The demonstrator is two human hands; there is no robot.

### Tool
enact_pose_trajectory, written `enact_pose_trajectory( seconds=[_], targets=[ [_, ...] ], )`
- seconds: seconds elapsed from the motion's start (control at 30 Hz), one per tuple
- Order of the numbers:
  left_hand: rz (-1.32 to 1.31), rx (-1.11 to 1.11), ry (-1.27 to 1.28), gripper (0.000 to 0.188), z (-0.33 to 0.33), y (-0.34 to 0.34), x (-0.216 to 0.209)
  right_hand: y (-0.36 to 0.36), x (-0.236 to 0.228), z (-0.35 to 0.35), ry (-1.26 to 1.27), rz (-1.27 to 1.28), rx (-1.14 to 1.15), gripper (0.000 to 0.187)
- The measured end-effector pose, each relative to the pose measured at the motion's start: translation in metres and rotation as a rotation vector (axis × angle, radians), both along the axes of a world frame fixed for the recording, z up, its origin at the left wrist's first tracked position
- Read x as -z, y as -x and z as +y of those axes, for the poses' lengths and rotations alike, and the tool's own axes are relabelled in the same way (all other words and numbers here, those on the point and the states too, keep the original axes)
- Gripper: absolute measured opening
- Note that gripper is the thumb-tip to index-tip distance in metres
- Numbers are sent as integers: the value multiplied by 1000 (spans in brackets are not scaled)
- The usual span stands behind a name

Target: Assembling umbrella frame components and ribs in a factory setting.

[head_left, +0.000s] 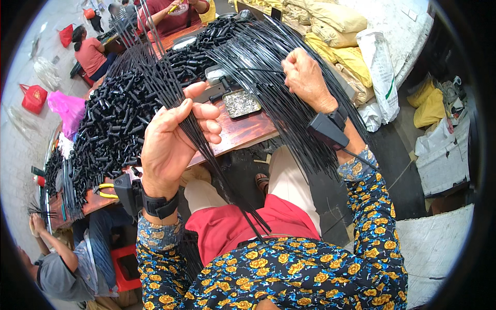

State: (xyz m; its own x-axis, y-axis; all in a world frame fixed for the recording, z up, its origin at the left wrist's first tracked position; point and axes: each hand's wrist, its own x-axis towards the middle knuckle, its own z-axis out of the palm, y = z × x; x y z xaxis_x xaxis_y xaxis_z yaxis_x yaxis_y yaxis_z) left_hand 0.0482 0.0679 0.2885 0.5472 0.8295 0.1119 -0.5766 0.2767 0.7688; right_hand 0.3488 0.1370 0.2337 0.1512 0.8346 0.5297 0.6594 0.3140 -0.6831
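Observation:
My left hand (168, 139) is closed around a bundle of long thin black rods (168, 85). The bundle slants from above the table down toward my lap, passing between thumb and curled fingers. Farther right, my right hand (305, 77) is closed in a pinch on one thin black rod (261, 70) that points left from the fingertips. Beneath it, a broad heap of similar rods (310, 139) lies across the table's right side and overhangs the near edge. Between the hands sits a small shallow tray (243, 116) holding tiny metallic bits.
Short black tubular pieces (113, 119) are heaped on the wooden table (258, 129). Yellow-handled pliers (107, 190) lie at its near left. Sacks (336, 31) are stacked at the far right. Co-workers sit at left (67, 268) and across the table (178, 18).

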Motion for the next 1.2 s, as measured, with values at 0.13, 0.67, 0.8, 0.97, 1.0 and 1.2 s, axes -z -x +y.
enact_pose_trajectory(
  seconds=[0.13, 0.67, 0.8, 0.97, 1.0, 1.2],
  targets=[
    [40, -10, 6, 35, 3, -13, 0, 19, -46, 0, -122, 183, -44, 20],
    [-245, 9, 168, 33, 6, -44, 0, 122, -71, -74, -417, -363, -191, 21],
    [-191, -43, 130, 26, 21, -29, 13, 117, -64, -87, -553, -393, -157, 26],
    [-120, -104, 46, 40, 13, -20, 0, 100, -50, -128, -22, 98, -397, 33],
    [-98, -59, 19, 39, 12, -19, -2, 98, -48, -133, 231, 194, -470, 34],
    [65, 32, -17, 45, 19, -14, -7, 118, -16, -142, 632, 752, -909, 24]
  ],
)
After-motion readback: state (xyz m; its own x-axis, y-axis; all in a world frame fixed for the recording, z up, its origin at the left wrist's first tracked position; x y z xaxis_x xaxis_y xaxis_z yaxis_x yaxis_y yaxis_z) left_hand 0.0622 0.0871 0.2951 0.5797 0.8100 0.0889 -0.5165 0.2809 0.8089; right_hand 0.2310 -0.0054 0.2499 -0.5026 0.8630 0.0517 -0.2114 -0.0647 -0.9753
